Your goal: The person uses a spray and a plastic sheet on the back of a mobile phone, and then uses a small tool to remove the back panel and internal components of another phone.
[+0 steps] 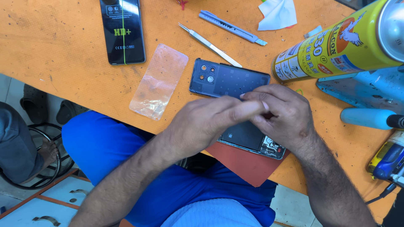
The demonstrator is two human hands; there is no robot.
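Note:
My left hand (206,122) and my right hand (282,113) meet fingertip to fingertip above an opened phone body (256,141) that lies on a red mat (246,162). The fingers pinch together; anything small between them is hidden. Just beyond the hands lies the dark phone back cover (227,78) with its camera holes facing up. A clear peeled film (159,81) lies to the left of it.
On the orange table (63,50): a black phone-shaped package (123,30), metal tweezers (209,44), a grey utility knife (231,27), white cloth (277,13). A yellow spray can (336,48) lies at right beside blue tools (366,117). Another person's foot (46,151) shows at left.

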